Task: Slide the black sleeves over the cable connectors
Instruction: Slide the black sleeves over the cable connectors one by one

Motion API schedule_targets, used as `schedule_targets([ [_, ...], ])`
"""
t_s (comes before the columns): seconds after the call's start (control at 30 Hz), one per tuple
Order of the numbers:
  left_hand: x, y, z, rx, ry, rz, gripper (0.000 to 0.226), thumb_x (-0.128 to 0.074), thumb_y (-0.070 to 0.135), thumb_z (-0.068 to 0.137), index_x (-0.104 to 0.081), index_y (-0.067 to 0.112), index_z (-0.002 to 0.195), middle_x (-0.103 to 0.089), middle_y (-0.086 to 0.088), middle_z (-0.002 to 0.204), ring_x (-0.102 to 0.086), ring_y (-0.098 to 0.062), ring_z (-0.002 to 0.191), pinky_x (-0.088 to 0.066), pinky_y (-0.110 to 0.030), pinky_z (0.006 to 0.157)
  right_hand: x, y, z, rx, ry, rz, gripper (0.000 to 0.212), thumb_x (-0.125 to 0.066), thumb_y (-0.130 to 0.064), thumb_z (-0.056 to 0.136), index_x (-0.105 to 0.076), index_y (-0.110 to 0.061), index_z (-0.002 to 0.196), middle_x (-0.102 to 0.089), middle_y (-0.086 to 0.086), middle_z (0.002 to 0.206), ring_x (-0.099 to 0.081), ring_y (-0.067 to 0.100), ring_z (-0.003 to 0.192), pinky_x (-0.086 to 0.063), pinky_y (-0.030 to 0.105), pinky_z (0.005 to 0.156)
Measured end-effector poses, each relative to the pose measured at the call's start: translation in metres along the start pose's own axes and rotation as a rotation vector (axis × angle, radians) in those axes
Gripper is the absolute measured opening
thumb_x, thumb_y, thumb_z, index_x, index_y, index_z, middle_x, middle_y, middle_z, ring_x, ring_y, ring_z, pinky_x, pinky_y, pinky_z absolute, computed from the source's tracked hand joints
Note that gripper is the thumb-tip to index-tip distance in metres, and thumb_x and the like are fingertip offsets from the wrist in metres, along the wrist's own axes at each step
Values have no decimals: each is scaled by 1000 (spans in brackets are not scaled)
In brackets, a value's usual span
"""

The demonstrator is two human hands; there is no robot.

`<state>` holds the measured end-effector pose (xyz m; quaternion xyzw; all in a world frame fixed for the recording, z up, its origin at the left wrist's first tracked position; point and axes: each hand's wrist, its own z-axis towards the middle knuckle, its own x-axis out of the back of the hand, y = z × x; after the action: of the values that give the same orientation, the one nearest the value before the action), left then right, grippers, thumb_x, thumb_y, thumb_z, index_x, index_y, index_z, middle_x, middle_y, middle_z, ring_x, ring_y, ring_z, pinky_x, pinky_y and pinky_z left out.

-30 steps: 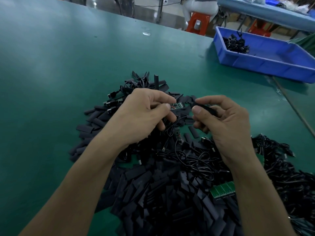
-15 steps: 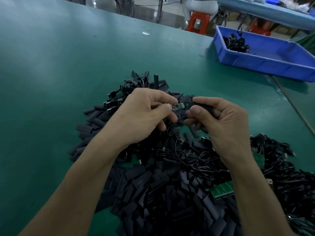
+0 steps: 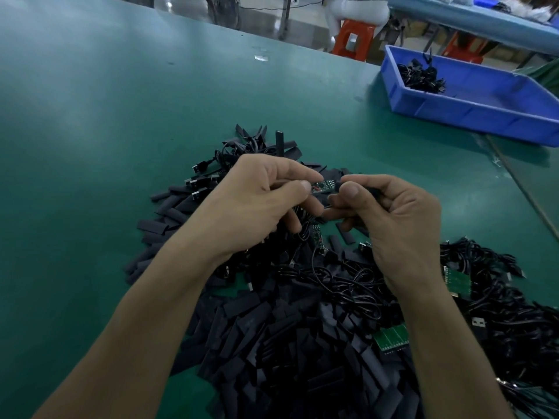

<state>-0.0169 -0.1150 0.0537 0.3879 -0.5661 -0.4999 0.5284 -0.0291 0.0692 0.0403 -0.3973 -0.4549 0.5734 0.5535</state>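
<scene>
My left hand (image 3: 257, 204) pinches a small green circuit-board connector (image 3: 325, 186) between thumb and fingers, above a pile of black sleeves (image 3: 272, 343). My right hand (image 3: 390, 216) pinches a black sleeve (image 3: 373, 193) whose open end meets the right tip of the connector. Most of that sleeve is hidden by my fingers. The connector's thin black cable (image 3: 314, 237) drops from my left hand into the pile.
A tangle of black cables with USB plugs (image 3: 508, 313) lies at the right, with small green boards (image 3: 391, 338) among them. A blue bin (image 3: 472, 110) holding several cables stands at the back right. An orange stool (image 3: 354, 39) is beyond the green table (image 3: 106, 131).
My right hand has moved left with the sleeve, closing the gap until the sleeve's end reaches the connector. My left hand has stayed almost still.
</scene>
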Motion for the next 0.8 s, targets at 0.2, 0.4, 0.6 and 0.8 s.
schedule_targets([
  [0.2, 1, 1, -1, 11, -32, -19, 22, -53, 11, 103, -68, 26, 102, -78, 8, 82, -62, -3, 53, -42, -13, 46, 0, 0, 1, -8, -4, 8, 21, -75, -26, 78, -71, -15, 95, -77, 3, 76, -75, 20, 63, -52, 19, 52],
  [0.4, 3, 0, 0, 40, -39, -53, 24, -53, 8, 102, -71, 24, 100, -77, 3, 79, -59, -3, 53, -41, -13, 46, 3, 4, 3, 31, -44, -44, 22, -77, -31, 76, -73, -19, 95, -75, 3, 72, -71, 19, 58, -51, 22, 51],
  [0.6, 4, 0, 0, 52, -101, -63, 14, -58, 10, 100, -66, 19, 106, -78, 0, 81, -62, -5, 57, -42, -16, 46, 10, 3, 6, 45, -199, -35, 15, -79, -27, 79, -77, -24, 94, -75, 1, 72, -71, 18, 57, -49, 20, 50],
  [0.8, 7, -3, 1, 36, -140, -4, 8, -61, 14, 99, -56, 18, 104, -78, 3, 80, -69, -9, 61, -45, -16, 47, 10, 4, 5, 79, -249, -57, 17, -77, -27, 81, -75, -21, 97, -77, -1, 78, -71, 16, 61, -50, 18, 54],
])
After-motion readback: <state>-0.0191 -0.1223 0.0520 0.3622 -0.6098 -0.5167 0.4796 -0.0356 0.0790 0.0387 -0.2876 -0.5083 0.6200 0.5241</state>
